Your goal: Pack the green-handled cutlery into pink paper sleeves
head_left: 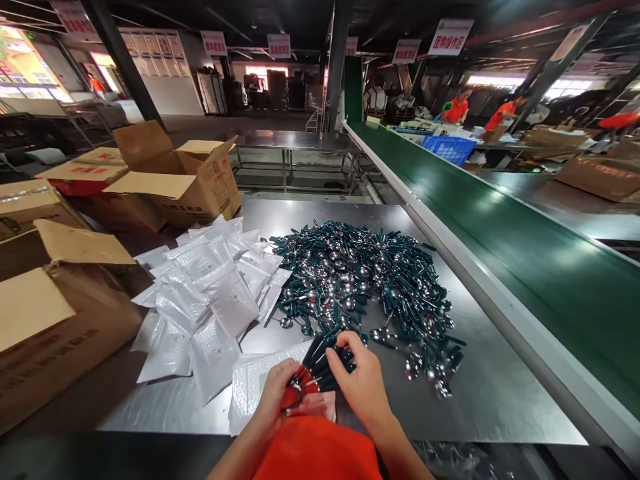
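My left hand (280,385) is closed round the metal ends of a fanned bunch of spoons (316,363) with dark green handles. Curled over the handle ends, my right hand (361,377) has its thumb and forefinger against them; part of its grip is hidden. Beyond the hands spreads a large heap of similar spoons (360,267), with shiny round bowls. Under and beside my left hand lie flat white bubble mailers (250,383). A pile of white padded envelopes (210,287) rests to the left of the spoon heap.
Everything lies on a metal table (490,373). Along its right side runs a green conveyor belt (525,247) with a pale raised edge. Open cardboard boxes (200,183) stand at the left. Farther off are a blue crate (449,149) and people in orange (456,109).
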{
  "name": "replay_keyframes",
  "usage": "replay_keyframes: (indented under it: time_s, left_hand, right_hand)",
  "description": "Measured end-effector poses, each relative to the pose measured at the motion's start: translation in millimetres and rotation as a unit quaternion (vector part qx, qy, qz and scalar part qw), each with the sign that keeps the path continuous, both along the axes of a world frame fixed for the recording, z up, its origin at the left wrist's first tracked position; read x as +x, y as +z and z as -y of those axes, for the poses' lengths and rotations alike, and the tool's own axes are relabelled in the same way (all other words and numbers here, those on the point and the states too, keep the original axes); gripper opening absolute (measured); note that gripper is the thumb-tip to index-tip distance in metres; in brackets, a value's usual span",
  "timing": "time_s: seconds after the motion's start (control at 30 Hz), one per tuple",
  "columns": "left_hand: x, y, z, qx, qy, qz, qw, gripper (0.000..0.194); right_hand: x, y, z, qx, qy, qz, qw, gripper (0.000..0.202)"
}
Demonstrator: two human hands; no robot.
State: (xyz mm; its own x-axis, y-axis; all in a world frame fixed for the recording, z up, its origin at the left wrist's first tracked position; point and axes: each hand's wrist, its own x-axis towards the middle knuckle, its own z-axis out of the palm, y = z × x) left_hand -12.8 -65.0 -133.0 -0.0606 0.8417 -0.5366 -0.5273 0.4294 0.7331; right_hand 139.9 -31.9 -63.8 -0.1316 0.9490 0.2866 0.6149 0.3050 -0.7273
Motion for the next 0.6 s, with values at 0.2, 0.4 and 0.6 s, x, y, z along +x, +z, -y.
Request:
replay_keyframes:
  time_s: [0.2,0.4,0.6]
  left_hand:
    - [-1,-2.5,-1,-0.007,-0.032,0.001,0.999,0.043]
    - [-6,-6.7,-2,-0.005,-0.045,-0.024,0.999,0.047]
    - [-5,-7.9,3,0.017,-0.073,-0.028,0.997,0.047]
  right_hand:
    - [5,-4.4,-2,-0.044,0.025,0.016,0.999,0.033]
    - [3,-8.2,-4,-0.117,0.023,0.041,0.992,0.039]
    - [3,-11.7,-6,-0.102,0.003,0.016,0.995,0.019]
